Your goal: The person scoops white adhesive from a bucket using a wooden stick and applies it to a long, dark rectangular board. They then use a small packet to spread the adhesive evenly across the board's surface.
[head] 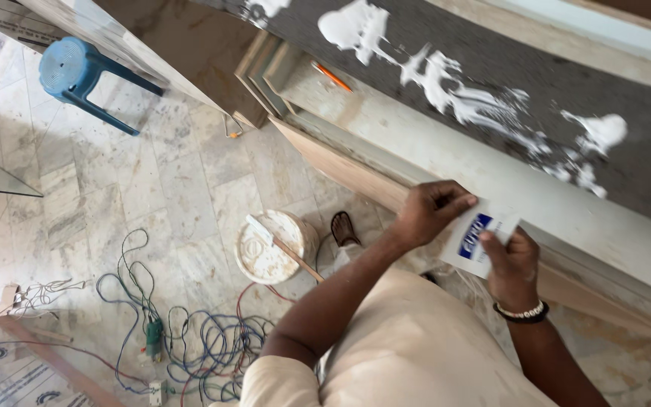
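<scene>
Both my hands hold a small white card with a blue mark (478, 235) against the pale edge of a long board (446, 162). My left hand (427, 213) pinches the card's upper left corner. My right hand (514, 265), with a beaded bracelet at the wrist, grips its lower right side. The board's grey top face (536, 68) carries thick smears of white glue (461, 94). An orange pencil (332, 77) lies on the pale wood near the board's far end.
A white bucket (274, 246) with a stick in it stands on the marble floor, a sandal (344, 228) beside it. Tangled blue and red cables (197, 339) lie at lower left. A blue plastic stool (77, 71) stands at upper left.
</scene>
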